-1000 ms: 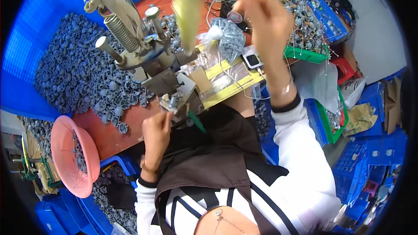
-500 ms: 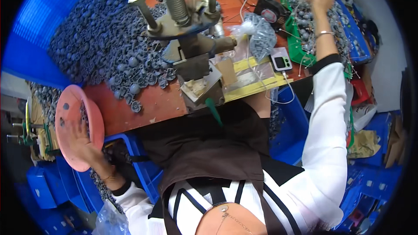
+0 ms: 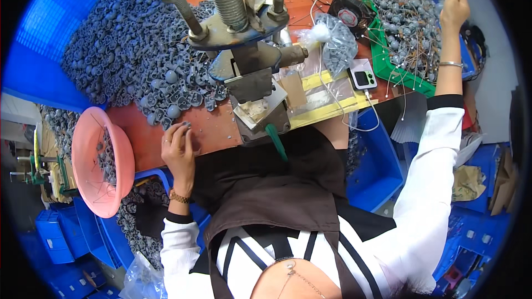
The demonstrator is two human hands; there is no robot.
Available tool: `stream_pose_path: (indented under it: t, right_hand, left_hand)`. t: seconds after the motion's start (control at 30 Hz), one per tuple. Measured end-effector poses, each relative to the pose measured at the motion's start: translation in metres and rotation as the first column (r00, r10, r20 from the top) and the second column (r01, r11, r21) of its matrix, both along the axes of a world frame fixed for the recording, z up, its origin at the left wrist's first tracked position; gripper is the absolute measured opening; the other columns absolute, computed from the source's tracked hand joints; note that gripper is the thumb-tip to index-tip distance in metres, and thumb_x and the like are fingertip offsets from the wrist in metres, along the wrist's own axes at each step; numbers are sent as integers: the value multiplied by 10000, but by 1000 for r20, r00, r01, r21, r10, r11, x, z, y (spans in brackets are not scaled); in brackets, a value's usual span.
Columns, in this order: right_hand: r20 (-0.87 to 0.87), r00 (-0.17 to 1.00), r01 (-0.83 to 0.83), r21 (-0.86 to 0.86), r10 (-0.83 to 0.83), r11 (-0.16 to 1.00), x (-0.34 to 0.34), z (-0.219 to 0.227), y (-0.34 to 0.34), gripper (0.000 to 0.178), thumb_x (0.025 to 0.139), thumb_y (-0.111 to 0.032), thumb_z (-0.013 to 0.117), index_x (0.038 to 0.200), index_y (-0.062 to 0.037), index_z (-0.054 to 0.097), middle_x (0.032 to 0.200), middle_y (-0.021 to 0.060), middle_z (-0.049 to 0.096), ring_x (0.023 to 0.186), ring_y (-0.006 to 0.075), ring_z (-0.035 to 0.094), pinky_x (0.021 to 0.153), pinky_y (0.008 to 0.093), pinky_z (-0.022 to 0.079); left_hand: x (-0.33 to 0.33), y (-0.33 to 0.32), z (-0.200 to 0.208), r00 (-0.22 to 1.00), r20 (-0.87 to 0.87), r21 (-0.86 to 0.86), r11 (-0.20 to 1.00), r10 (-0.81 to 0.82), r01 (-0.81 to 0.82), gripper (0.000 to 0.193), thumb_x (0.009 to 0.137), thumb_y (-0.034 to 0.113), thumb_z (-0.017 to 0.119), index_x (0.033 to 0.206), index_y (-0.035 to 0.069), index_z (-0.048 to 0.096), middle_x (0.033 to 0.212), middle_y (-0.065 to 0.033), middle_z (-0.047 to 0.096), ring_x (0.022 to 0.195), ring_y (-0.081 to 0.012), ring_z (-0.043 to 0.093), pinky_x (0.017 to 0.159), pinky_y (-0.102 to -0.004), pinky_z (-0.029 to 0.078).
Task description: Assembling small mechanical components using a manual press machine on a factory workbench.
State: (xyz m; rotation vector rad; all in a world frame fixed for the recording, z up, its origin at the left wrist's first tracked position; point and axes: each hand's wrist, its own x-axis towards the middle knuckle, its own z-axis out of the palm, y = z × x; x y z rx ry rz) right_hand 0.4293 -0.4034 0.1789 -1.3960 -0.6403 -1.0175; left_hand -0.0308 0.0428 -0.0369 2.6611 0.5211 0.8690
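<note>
Left hand (image 3: 180, 155) pinches a small grey part (image 3: 187, 125), right hand (image 3: 454, 10) raised near the green tray (image 3: 381, 62)

The left fingers are bent together on the part, holding it over the red bench (image 3: 213, 128), just beside the near edge of the grey heap (image 3: 130, 44). A light pinch by its edges seems best, since a hard squeeze could make so small a piece slip. The right fingers are curled in; whether they grip a thin lead I cannot tell. Wired pieces (image 3: 408, 21) lie tangled in the tray, some leads hanging over its rim, so anything taken from there probably wants lifting straight up, without tugging its neighbours. The metal press (image 3: 249, 86) stands between the hands, touched by neither, and is best given room
</note>
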Motion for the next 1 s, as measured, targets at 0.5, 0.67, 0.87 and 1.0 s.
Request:
stream_pose_path:
  t: [0.5, 0.67, 0.87, 1.0]
  right_hand:
    - [-518, 557, -778, -53, 649, 625, -262, -59, 116, 216, 929, -168, 550, 776, -30, 616, 705, 74, 652, 453, 31, 475, 402, 160, 333]
    - [-769, -37, -961, 203, 638, 190, -322, -84, 164, 132, 829, 37, 564, 891, 38, 681, 680, 110, 673, 483, 86, 571, 419, 177, 400]
    - [-699, -249, -957, 283, 671, -60, -348, -126, 204, 93, 856, -34, 614, 809, 23, 671, 684, 80, 665, 517, 99, 569, 479, 210, 410]
    - [-683, -244, -957, 283, 689, -59, -349, -141, 202, 106, 843, -35, 634, 760, 26, 656, 694, 89, 656, 603, 135, 609, 546, 237, 433]
  left_hand:
    - [90, -94, -15, 864, 379, -160, 896, -332, 415, 236, 687, -12, 741, 908, 52, 688, 893, -94, 610, 817, -259, 585, 709, -347, 479]
    - [87, -78, 10, 829, 226, -73, 839, -512, 539, 221, 751, 35, 688, 963, 91, 710, 910, -111, 630, 786, -287, 603, 675, -350, 493]
    - [86, -57, 29, 734, 171, -319, 668, -657, 672, 168, 759, 4, 672, 924, 31, 685, 970, -122, 640, 884, -309, 611, 754, -353, 497]
    - [84, 1, 11, 964, 181, -73, 975, -195, 211, 156, 754, -16, 631, 901, 19, 671, 950, -116, 646, 893, -301, 586, 794, -370, 473]
